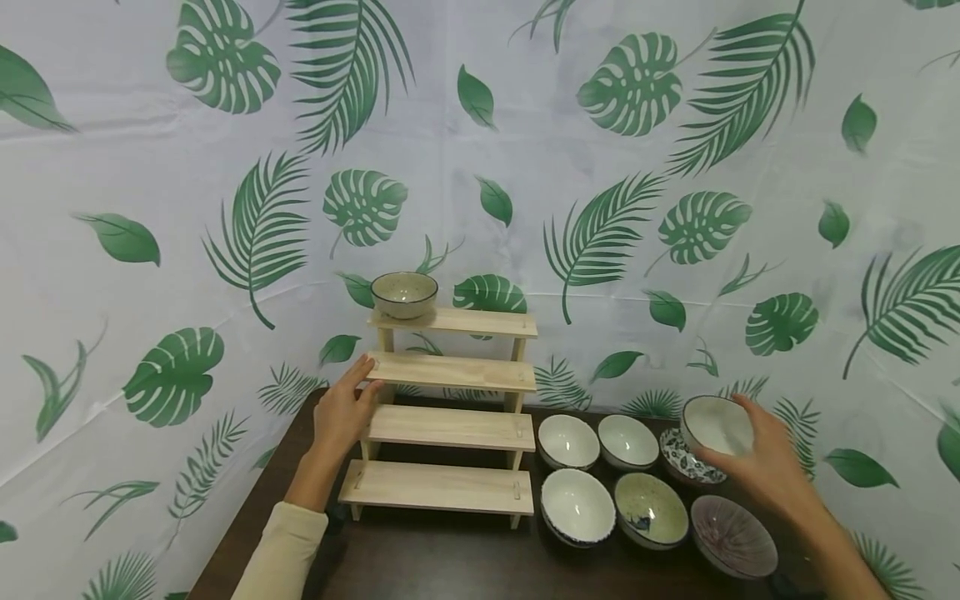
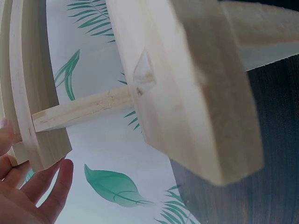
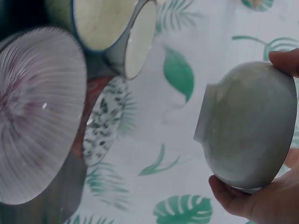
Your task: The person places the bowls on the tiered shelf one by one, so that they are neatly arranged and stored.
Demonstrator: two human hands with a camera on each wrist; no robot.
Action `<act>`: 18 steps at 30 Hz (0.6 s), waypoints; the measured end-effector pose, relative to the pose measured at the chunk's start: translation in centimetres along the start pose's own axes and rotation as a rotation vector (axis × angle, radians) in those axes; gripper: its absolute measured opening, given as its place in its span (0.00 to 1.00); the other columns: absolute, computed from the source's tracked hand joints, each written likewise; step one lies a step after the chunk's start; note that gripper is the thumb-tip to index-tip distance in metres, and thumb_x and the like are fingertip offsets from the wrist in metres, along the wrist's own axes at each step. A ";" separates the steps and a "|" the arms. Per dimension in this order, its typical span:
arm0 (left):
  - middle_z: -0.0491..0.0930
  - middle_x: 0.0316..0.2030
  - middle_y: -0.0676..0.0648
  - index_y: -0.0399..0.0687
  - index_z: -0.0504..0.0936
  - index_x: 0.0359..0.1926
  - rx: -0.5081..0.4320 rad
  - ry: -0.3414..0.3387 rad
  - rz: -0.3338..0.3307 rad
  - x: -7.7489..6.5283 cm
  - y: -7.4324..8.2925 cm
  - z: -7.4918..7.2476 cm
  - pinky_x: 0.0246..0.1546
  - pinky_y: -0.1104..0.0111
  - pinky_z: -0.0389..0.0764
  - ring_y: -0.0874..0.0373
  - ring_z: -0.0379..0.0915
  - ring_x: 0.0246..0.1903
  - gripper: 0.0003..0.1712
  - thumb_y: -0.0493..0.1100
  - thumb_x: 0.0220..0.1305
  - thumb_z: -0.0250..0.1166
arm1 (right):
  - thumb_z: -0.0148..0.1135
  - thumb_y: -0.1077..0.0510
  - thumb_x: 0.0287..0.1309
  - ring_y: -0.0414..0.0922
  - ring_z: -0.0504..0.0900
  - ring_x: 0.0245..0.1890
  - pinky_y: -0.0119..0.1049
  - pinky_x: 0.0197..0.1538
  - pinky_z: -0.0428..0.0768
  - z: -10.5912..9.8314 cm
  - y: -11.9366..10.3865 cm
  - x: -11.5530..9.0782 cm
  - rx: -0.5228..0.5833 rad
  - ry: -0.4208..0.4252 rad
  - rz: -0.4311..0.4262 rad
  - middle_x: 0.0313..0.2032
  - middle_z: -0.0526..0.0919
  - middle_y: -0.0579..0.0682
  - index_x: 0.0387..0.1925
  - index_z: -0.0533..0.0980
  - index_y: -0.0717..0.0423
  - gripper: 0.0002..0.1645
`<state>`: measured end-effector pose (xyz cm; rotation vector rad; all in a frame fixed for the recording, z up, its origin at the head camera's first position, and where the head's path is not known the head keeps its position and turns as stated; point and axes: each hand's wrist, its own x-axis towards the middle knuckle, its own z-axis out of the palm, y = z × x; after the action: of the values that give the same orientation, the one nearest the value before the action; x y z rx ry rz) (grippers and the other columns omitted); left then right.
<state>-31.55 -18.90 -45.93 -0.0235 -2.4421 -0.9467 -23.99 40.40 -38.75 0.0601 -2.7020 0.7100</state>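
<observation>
My left hand (image 1: pixel 343 419) is at the left end of a pale wooden stepped shelf (image 1: pixel 450 371), beside its second board from the top. In the left wrist view, thumb and fingers (image 2: pixel 58 191) close around that board's end. A whitish bowl with a thin dark rim (image 1: pixel 716 423) is held up in my right hand (image 1: pixel 765 454), thumb on one side and fingers on the other. The right wrist view shows this held bowl (image 3: pixel 252 126) tilted on its side, clear of the others. Below it sits a blue-and-white patterned bowl (image 1: pixel 686 460), partly hidden.
A beige bowl (image 1: pixel 404 293) stands on the top board, at its left. Right of the shelf, on the dark table (image 1: pixel 420 558), are white bowls (image 1: pixel 568 442), a green-beige bowl (image 1: pixel 651 510) and a purple ribbed bowl (image 1: pixel 733 536). A leaf-print cloth (image 1: pixel 510 133) hangs behind.
</observation>
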 end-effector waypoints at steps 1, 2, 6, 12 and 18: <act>0.71 0.74 0.49 0.50 0.75 0.72 0.001 0.001 0.001 0.0 0.0 0.0 0.44 0.40 0.82 0.41 0.87 0.50 0.31 0.54 0.72 0.65 | 0.79 0.41 0.50 0.77 0.61 0.65 0.74 0.50 0.67 -0.1 -0.5 -0.1 0.000 -0.007 0.006 0.69 0.60 0.80 0.79 0.52 0.65 0.67; 0.70 0.74 0.49 0.50 0.75 0.72 -0.001 0.000 0.002 0.1 0.0 0.0 0.45 0.40 0.82 0.41 0.87 0.50 0.31 0.53 0.72 0.65 | 0.79 0.41 0.50 0.76 0.61 0.65 0.74 0.49 0.68 -0.1 -0.9 -0.2 0.004 -0.012 0.011 0.70 0.60 0.80 0.79 0.52 0.65 0.67; 0.71 0.74 0.49 0.51 0.75 0.72 -0.011 -0.006 0.000 0.2 0.1 -0.1 0.44 0.40 0.82 0.42 0.88 0.48 0.31 0.53 0.72 0.65 | 0.77 0.38 0.52 0.76 0.60 0.64 0.74 0.44 0.71 -0.3 -2.6 -0.3 -0.004 -0.042 0.043 0.71 0.56 0.80 0.81 0.48 0.62 0.69; 0.71 0.74 0.49 0.51 0.75 0.72 -0.005 -0.005 0.000 0.2 0.1 -0.1 0.45 0.38 0.81 0.41 0.87 0.50 0.30 0.53 0.73 0.65 | 0.79 0.39 0.51 0.73 0.65 0.60 0.65 0.39 0.76 -0.3 -4.5 -0.6 0.008 -0.028 0.004 0.70 0.59 0.78 0.82 0.49 0.57 0.69; 0.71 0.73 0.50 0.52 0.76 0.71 -0.009 -0.006 -0.007 0.1 -0.1 0.1 0.46 0.37 0.81 0.41 0.87 0.51 0.30 0.53 0.72 0.65 | 0.80 0.40 0.49 0.70 0.66 0.60 0.64 0.39 0.76 -0.4 -6.5 -0.6 0.023 -0.007 -0.034 0.69 0.61 0.76 0.81 0.51 0.55 0.68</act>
<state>-31.69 -18.96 -45.97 -0.0209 -2.4452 -0.9616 -22.47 34.85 -35.58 0.1133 -2.6928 0.7318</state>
